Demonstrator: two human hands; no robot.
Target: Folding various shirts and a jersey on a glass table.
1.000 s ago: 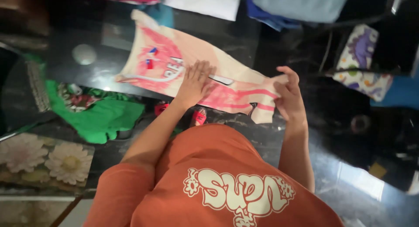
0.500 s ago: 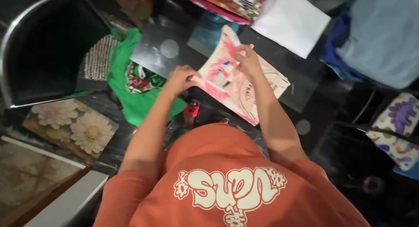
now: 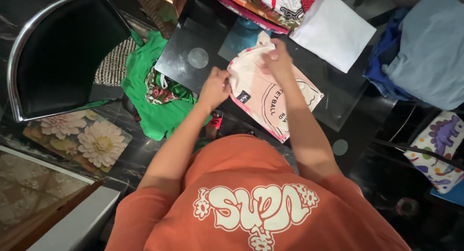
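Observation:
A pale pink garment (image 3: 270, 99) with darker pink trim lies folded on a dark glass table (image 3: 186, 62). My left hand (image 3: 215, 86) pinches its near left corner. My right hand (image 3: 276, 60) grips the fold at its far edge, fingers curled into the cloth. Both arms reach out from my orange shirt (image 3: 251, 202) at the bottom of the view.
A folded white cloth (image 3: 333, 31) and patterned fabrics (image 3: 270, 4) lie at the table's far side. A green garment (image 3: 154, 101) hangs off the left edge beside a black chair (image 3: 58, 53). Blue clothes (image 3: 420, 48) are heaped at right, a dinosaur-print cloth (image 3: 437, 144) below them.
The pink garment lay stretched out long a second ago; it has since been folded over into a shorter shape. Both hands moved onto its left and far edges and the view shifted.

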